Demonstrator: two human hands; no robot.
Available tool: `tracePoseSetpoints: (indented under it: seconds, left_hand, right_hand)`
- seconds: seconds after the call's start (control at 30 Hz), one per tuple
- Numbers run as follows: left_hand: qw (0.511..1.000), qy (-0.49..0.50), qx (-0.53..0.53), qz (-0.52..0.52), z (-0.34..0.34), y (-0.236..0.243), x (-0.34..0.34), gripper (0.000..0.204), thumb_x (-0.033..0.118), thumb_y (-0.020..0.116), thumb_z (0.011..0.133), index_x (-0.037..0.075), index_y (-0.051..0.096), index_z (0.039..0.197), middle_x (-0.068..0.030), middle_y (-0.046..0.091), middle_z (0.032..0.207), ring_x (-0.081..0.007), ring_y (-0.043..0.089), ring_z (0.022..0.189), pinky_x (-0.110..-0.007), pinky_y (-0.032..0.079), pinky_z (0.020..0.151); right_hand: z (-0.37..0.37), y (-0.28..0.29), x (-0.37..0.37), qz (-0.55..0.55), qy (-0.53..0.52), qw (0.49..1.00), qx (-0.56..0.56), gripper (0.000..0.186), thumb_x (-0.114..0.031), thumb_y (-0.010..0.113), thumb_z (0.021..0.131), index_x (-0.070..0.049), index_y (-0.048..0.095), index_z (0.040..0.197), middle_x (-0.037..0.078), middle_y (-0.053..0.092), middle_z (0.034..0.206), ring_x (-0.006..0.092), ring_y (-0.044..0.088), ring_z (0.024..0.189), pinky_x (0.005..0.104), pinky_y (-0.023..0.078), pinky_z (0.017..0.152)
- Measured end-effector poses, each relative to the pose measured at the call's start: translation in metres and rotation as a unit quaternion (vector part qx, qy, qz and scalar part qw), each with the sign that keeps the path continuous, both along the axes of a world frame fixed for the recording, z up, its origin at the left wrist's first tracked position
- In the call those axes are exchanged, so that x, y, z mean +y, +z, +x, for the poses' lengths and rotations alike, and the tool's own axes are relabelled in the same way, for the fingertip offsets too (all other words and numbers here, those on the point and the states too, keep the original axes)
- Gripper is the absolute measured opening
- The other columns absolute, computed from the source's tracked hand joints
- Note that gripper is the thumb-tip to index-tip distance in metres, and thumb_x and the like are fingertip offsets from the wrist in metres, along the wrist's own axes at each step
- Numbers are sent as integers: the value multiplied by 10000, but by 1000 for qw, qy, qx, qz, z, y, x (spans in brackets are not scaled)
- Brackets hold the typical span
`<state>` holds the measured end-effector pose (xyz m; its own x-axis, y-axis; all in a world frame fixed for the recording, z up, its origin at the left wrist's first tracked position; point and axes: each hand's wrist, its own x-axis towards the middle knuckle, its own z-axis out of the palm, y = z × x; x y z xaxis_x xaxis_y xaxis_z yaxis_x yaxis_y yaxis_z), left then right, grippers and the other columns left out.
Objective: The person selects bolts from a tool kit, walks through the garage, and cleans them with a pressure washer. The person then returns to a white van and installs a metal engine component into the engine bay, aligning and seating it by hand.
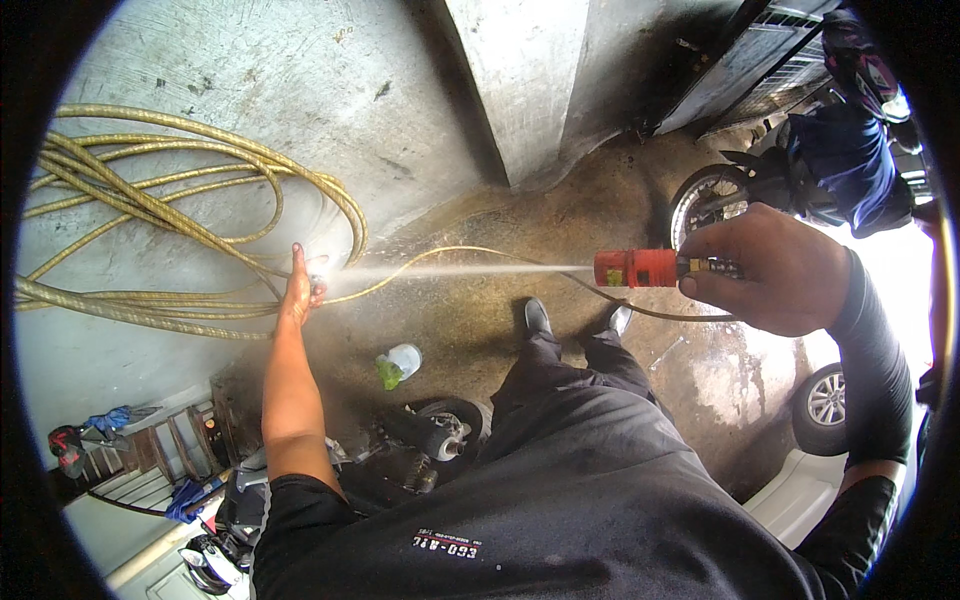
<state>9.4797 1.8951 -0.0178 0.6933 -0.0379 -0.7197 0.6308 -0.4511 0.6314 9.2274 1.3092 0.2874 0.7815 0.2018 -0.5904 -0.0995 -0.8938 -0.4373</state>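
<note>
Head view: red nozzle (636, 268) right of centre, long axis roughly level, mouth pointing left.
Right hand (775, 272): closed round the red nozzle's back end.
Spray (450, 270): reaches the left hand (292, 295); its grip I cannot tell.
Hose (185, 227): yellow coils far left; one length crosses the spray's line.
Around: motorbike (765, 180) far right, loose wheel (828, 408) near right.
Shirt (620, 480): small white lettering, red line.

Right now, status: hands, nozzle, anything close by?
Right hand gripping red nozzle, spraying. Left hand in jet, grip unclear. Coiled hose near left hand.
</note>
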Motion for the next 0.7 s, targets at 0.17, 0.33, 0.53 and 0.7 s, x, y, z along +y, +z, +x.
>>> tracePoseSetpoints:
  seconds: [0.17,0.33,0.53,0.7]
  left_hand:
    - [999,30,4,-18,-2,10,-6,1099,929,220,942,59,479,1562,49,369,601,-71,279,458,-239,256,488]
    - [984,-26,-128,-123,-14,48,-50,1075,910,187,959,82,446,1592,40,405,635,-67,349,515,-231,259,483]
    - [946,-144,-266,-114,-48,125,-117,1239,1006,46,845,113,451,1602,43,473,660,-66,394,574,-220,241,517]
    - [925,-200,-286,-152,-54,162,-144,1251,1015,50,833,113,434,1611,57,475,640,-53,389,563,-225,277,529]
  right_hand:
    - [-7,-5,-15,-24,-30,999,-19,295,-280,715,992,-25,758,1134,172,721,816,280,707,726,416,561,703]
    - [-18,-9,-35,-91,-99,990,-46,301,-297,726,983,-72,763,1180,160,712,866,281,691,818,428,543,778]
    - [-31,-9,-54,-96,-203,971,85,320,-298,753,964,-73,766,1192,153,715,963,241,700,888,410,546,795]
    - [-45,-21,-59,-106,-137,982,-80,294,-260,705,989,-24,753,1158,126,671,701,225,628,630,410,521,687]
